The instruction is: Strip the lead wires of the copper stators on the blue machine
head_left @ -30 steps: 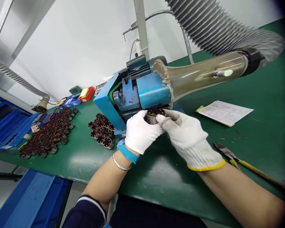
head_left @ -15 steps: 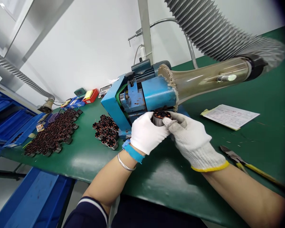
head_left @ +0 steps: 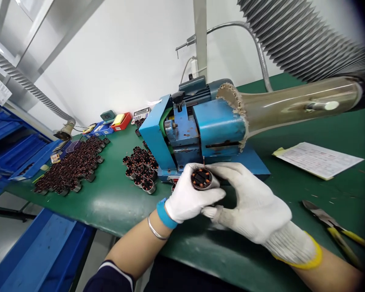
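Note:
My left hand (head_left: 187, 198), in a white glove, is closed around a motor stator (head_left: 201, 178). The stator is a short metal cylinder with a black inside and copper windings, and its open face is tilted toward me. A thin wire end sticks up at its far edge. My right hand (head_left: 252, 198), in a white knit glove with a yellow cuff, curves around the stator's right side. Its thumb is spread well away from the fingers, whose tips are at or near the far rim. Just behind both hands stands a blue grinding-type machine (head_left: 217, 125) with a slotted cover.
Several stators (head_left: 140, 166) stand left of the machine, and a big mass of them (head_left: 69, 166) lies farther left. A clear duct (head_left: 280, 107) leaves the machine rightward. Yellow-handled cutting pliers (head_left: 328, 223) and a paper sheet (head_left: 319, 160) lie at right. Small bins (head_left: 121, 121) line the wall.
The stator has come away from the machine's cover toward me and tipped to show its face. My right thumb has left it and spread apart. The view has shifted slightly.

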Available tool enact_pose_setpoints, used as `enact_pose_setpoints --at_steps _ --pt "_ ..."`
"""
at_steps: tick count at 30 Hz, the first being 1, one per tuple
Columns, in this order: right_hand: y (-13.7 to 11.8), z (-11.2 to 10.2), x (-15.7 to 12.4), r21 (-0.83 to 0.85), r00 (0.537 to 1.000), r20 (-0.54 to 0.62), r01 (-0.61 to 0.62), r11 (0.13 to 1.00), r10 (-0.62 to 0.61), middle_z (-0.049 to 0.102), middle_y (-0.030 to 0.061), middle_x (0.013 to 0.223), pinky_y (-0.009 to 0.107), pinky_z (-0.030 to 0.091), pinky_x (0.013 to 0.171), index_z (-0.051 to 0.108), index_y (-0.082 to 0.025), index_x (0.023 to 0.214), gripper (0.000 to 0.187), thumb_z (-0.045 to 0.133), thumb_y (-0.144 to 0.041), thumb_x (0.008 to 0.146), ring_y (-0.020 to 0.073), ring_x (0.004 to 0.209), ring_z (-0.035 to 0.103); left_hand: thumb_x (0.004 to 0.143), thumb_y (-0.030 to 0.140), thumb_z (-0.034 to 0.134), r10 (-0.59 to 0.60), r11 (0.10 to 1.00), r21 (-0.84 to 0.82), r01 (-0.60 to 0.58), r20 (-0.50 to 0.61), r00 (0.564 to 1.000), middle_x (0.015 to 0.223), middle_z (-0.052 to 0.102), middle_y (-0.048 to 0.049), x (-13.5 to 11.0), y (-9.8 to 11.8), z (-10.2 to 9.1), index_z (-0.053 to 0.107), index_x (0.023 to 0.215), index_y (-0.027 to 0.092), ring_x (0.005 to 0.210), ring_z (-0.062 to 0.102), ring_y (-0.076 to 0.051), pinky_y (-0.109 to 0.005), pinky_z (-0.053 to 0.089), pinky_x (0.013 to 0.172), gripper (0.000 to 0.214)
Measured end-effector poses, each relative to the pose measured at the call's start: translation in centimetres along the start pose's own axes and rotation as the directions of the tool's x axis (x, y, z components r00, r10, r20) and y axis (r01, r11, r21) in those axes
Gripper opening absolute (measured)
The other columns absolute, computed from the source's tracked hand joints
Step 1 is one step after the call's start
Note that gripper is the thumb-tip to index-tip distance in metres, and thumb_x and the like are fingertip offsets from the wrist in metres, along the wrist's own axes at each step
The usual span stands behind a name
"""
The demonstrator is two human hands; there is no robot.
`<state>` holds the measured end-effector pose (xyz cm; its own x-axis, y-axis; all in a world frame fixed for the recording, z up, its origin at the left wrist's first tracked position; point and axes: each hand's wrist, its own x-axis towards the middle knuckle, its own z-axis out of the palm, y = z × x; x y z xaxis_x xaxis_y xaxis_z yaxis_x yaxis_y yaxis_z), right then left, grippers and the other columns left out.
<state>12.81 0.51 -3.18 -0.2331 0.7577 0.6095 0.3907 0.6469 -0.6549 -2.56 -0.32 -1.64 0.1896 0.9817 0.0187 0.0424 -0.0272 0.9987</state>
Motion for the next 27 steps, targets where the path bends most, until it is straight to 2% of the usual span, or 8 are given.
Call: enact_pose_setpoints --at_steps 6,11,15,17,19,22,23,27 --pt "0.6 0.2 -0.1 -0.152 0.999 0.045 0.019 0.988 -0.012 0.070 0.0147 0.116 0.042 0.060 0.087 0.063 -0.016 0.129 0.051 0.060 -0.045 0.088 0.0316 0.106 0.069 0.050 0.038 0.077 -0.091 0.942 -0.306 0.136 0.158 0.983 0.118 0.066 -0.0112 0.3 -0.2 -1.7 0.053 0.123 0.020 0.113 0.064 -0.033 -0.046 0.055 0.094 0.078" --pt "0.3 -0.5 -0.1 -0.116 0.994 0.020 0.106 0.988 -0.104 0.070 0.0148 0.121 0.039 0.057 0.093 0.062 -0.016 0.129 0.039 0.045 -0.033 0.098 0.0287 0.110 0.069 0.051 0.026 0.083 -0.017 0.937 -0.341 0.080 0.185 0.983 0.127 0.064 -0.0102 0.5 -0.8 -1.7 0.051 0.130 0.023 0.115 0.064 -0.031 -0.041 0.056 0.092 0.086" --pt "0.4 -1.3 0.0 -0.179 0.996 0.067 0.073 0.981 -0.062 0.074 0.0111 0.091 0.041 0.056 0.073 0.072 -0.021 0.099 0.032 0.043 -0.033 0.095 0.0292 0.081 0.071 0.057 0.017 0.080 -0.065 0.973 -0.214 0.092 0.131 0.989 0.108 0.065 -0.0044 0.4 -0.8 -1.3 0.055 0.117 0.021 0.096 0.065 -0.022 -0.036 0.056 0.086 0.065" --pt "0.6 -2.1 0.2 -0.162 0.998 0.010 -0.057 0.985 0.060 0.071 0.0085 0.076 0.040 0.053 0.063 0.070 -0.023 0.084 0.032 0.045 -0.040 0.093 0.0273 0.068 0.067 0.057 0.013 0.076 -0.118 0.981 -0.136 0.140 0.158 0.980 0.093 0.063 -0.0008 0.2 -0.7 -1.2 0.054 0.108 0.020 0.081 0.062 -0.018 -0.035 0.057 0.077 0.056" --pt "1.0 -3.1 0.6 -0.029 0.946 -0.189 -0.275 0.961 0.265 0.070 0.0070 0.072 0.037 0.052 0.059 0.069 -0.022 0.079 0.030 0.049 -0.042 0.091 0.0243 0.063 0.065 0.057 0.010 0.071 -0.084 0.994 -0.063 0.095 0.149 0.985 0.092 0.060 0.0001 0.0 -0.7 -1.1 0.052 0.104 0.020 0.076 0.059 -0.016 -0.034 0.056 0.072 0.051" --pt "1.3 -4.4 1.4 0.274 0.729 -0.405 -0.480 0.834 0.552 0.071 0.0069 0.072 0.032 0.052 0.055 0.068 -0.020 0.077 0.023 0.056 -0.038 0.086 0.0203 0.059 0.065 0.061 0.008 0.066 0.126 0.987 0.096 -0.125 -0.001 0.992 0.100 0.060 -0.0016 -0.2 -1.1 -0.8 0.051 0.103 0.020 0.085 0.061 -0.017 -0.035 0.055 0.081 0.047" --pt "1.2 -4.4 1.6 0.316 0.718 -0.345 -0.517 0.795 0.604 0.070 0.0069 0.069 0.032 0.052 0.053 0.067 -0.020 0.074 0.023 0.058 -0.038 0.083 0.0196 0.056 0.063 0.063 0.008 0.066 0.203 0.968 0.161 -0.192 -0.052 0.978 0.102 0.060 -0.0023 -0.2 -1.3 -0.7 0.051 0.105 0.020 0.089 0.061 -0.018 -0.037 0.054 0.086 0.046" --pt "-0.1 -2.3 1.5 0.314 0.807 0.115 -0.583 0.750 0.579 0.071 0.0070 0.067 0.034 0.055 0.053 0.073 -0.020 0.080 0.028 0.068 -0.046 0.072 0.0235 0.059 0.066 0.072 0.012 0.067 0.433 0.850 0.377 -0.368 -0.105 0.895 0.108 0.060 -0.0052 0.1 -1.9 -0.3 0.050 0.114 0.020 0.097 0.062 -0.020 -0.040 0.053 0.091 0.046"
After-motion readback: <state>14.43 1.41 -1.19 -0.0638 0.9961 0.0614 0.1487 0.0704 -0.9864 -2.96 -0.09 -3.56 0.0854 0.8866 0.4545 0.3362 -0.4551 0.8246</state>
